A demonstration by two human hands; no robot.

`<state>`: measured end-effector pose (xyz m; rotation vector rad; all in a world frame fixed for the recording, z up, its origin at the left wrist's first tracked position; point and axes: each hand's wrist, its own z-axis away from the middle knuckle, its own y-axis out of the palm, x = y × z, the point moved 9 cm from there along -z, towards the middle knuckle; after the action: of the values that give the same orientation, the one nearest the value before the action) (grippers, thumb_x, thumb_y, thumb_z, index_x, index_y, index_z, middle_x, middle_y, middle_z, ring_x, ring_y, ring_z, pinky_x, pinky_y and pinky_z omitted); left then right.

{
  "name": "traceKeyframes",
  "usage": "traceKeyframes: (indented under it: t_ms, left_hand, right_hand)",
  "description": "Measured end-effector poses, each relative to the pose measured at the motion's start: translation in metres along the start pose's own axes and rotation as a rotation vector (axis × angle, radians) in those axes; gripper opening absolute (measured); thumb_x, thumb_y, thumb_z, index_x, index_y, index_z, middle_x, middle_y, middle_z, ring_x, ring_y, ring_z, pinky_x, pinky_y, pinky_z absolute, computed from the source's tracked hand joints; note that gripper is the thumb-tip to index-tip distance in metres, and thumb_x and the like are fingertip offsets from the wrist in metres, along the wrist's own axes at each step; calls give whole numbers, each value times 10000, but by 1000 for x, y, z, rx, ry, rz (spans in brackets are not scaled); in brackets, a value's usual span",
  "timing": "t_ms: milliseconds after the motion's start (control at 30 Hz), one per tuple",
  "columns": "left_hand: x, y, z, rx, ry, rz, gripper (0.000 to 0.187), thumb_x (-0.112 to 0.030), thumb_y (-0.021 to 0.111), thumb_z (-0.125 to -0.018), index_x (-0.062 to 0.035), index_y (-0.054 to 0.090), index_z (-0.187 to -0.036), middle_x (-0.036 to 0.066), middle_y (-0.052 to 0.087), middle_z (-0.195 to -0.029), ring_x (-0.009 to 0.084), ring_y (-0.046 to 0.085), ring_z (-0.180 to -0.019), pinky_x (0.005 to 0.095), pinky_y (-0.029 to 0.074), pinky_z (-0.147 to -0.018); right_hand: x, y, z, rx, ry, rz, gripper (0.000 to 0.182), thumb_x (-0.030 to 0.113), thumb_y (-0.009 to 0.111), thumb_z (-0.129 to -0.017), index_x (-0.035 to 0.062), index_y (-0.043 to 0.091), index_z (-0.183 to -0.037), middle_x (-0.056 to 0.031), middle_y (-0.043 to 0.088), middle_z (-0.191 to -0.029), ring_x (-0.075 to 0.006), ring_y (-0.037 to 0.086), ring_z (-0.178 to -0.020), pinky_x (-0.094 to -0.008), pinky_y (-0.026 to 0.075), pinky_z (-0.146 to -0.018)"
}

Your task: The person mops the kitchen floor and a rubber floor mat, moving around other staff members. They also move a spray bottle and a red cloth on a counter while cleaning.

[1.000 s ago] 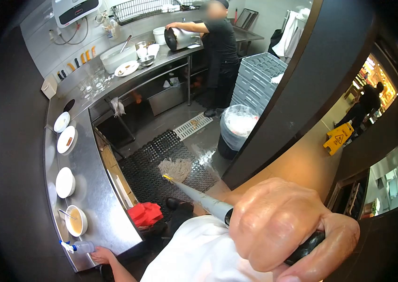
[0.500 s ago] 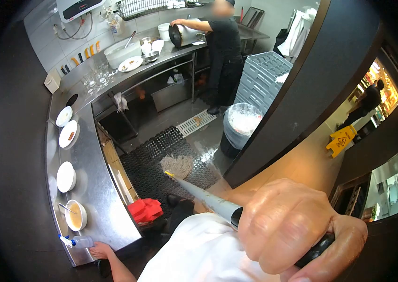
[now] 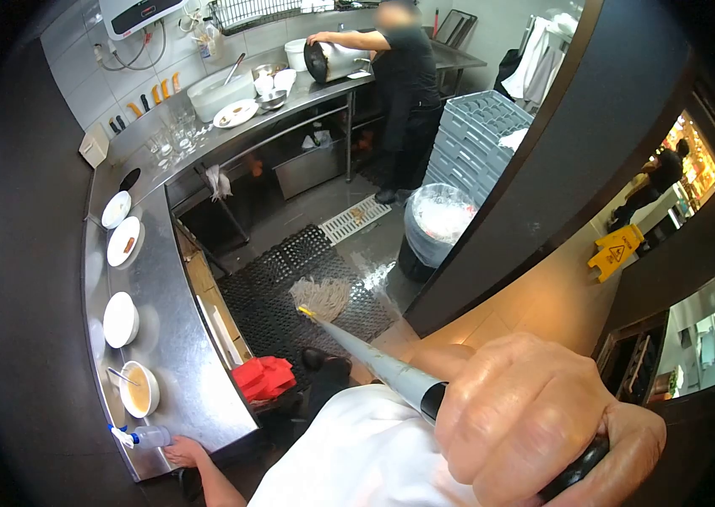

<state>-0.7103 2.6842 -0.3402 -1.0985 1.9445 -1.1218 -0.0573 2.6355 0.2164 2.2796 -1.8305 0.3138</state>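
My right hand (image 3: 535,414) is wrapped in a fist round the black-gripped upper end of a mop (image 3: 374,359). The grey handle slants away from me, past my white garment (image 3: 349,456). Its stringy head (image 3: 323,297) rests on a black perforated rubber mat (image 3: 260,287). At the lower left, my left hand (image 3: 184,452) lies with fingers extended on the near end of the steel counter (image 3: 197,372). Beside its fingertips, a clear spray bottle with a blue and white top (image 3: 148,436) is on the counter. A bowl of brownish liquid with a spoon (image 3: 138,390) stands just beyond.
White dishes (image 3: 121,319) line the counter. A red cloth (image 3: 263,380) hangs by its edge. A co-worker (image 3: 408,93) holds a large pot (image 3: 339,63) at the far counter. Grey crates (image 3: 475,139), a lined bin (image 3: 437,224), a dark partition (image 3: 535,169) and a yellow caution sign (image 3: 615,251) stand right.
My right hand and the mop's upper end have shifted slightly right and down in view. The mop head stays on the mat. The distant person at right has moved slightly.
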Motion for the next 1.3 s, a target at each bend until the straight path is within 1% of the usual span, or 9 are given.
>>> traceKeyframes:
  t_ms: [333,533,667,867,1000,1067,1200,1233,1300]
  left_hand:
    - [0,-3,1,-5,-10,44,516,-335,602,-875,35,572,-1233,211,607,-1223,373,576,-1133,479,441,-987]
    - [-1,-4,2,21,3,68,523,-322,608,-875,53,556,-1235,236,591,-1228,384,556,-1156,483,429,-1002]
    - [1,1,1,19,23,91,517,-319,610,-879,57,555,-1230,240,591,-1222,390,555,-1153,486,427,-1003]
    - [-3,-8,4,-23,36,123,501,-305,620,-872,53,560,-1217,234,597,-1207,392,557,-1145,486,428,-999]
    - [-9,-21,8,16,0,137,500,-303,627,-867,50,563,-1215,229,601,-1198,385,557,-1147,483,432,-993]
    - [-5,-12,4,18,11,124,501,-301,629,-864,49,564,-1217,226,599,-1203,382,556,-1150,481,434,-991]
    - [-2,-8,4,45,-20,102,534,-286,631,-849,47,547,-1257,225,577,-1259,375,544,-1178,468,424,-1009]
    - [0,-6,3,44,-26,107,538,-284,629,-850,46,542,-1265,225,575,-1263,374,542,-1182,467,423,-1012]
    - [-1,-6,2,46,-34,123,547,-282,624,-853,45,532,-1281,225,571,-1272,371,539,-1189,465,419,-1017]
  right_hand:
    - [4,4,2,-105,-185,48,262,175,714,-818,150,549,-1020,-51,574,-721,-139,524,-492,-262,371,-391]
    - [1,9,5,-74,-50,52,264,183,716,-820,167,554,-1028,-50,574,-711,-133,517,-488,-269,369,-388]
    - [2,12,-13,19,230,55,272,197,712,-841,169,552,-1059,-51,569,-735,-135,535,-541,-286,408,-440]
    - [0,-12,11,195,249,-205,281,115,727,-857,50,484,-981,-129,617,-730,-213,636,-555,-323,534,-520]
    - [5,-12,14,174,237,-148,244,173,711,-879,80,514,-989,-73,582,-713,-162,596,-554,-264,496,-504]
    - [10,-9,14,223,299,-73,258,248,676,-908,144,529,-1092,-28,534,-767,-140,540,-604,-284,432,-494]
    - [12,-12,17,165,243,-17,240,337,596,-969,142,529,-1092,7,491,-785,-110,481,-576,-254,421,-513]
    - [19,-27,25,-127,40,22,225,160,739,-857,63,538,-886,-61,592,-646,-136,610,-512,-232,519,-489]
    - [20,-28,27,-168,28,22,215,181,738,-857,68,556,-861,-46,583,-626,-111,602,-502,-218,513,-473]
